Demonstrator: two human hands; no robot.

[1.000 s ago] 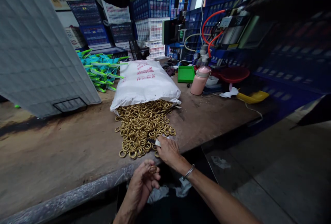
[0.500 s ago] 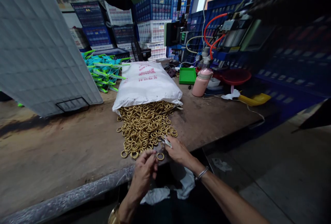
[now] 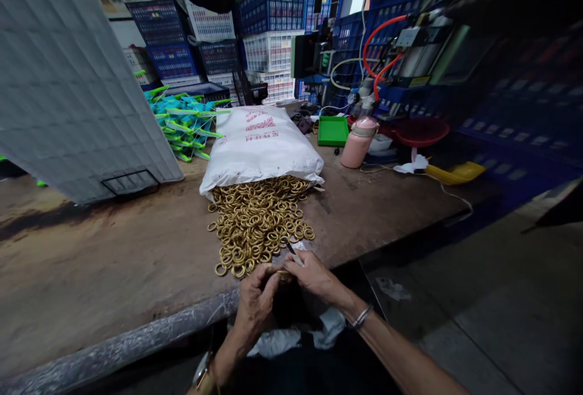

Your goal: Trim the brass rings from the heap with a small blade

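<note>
My left hand [image 3: 256, 299] is closed at the table's front edge, thumb and fingers pinching a brass-coloured ring [image 3: 285, 275]. Beside it, my right hand [image 3: 319, 278] grips a slim knife-like tool [image 3: 295, 255] with a pale handle and a dark tip pointing up and away. The right fingertips meet the ring's other side, partly covering it. Just beyond both hands lies a heap of the same rings [image 3: 255, 219], spilling from the mouth of a white sack [image 3: 262, 146] printed in red.
The brown table [image 3: 136, 249] has a plastic-wrapped front edge. A grey padded panel [image 3: 86, 91] stands left, near blue-and-green pieces [image 3: 184, 121]. To the right are a green tray [image 3: 333, 131], a pink bottle [image 3: 358, 143] and a yellow scoop [image 3: 455, 173]. Stacked crates [image 3: 271, 6] rise behind.
My hands have come together over the front edge. The single ring that lay between them on the table is now held up in the fingers, and the tool has tilted more upright.
</note>
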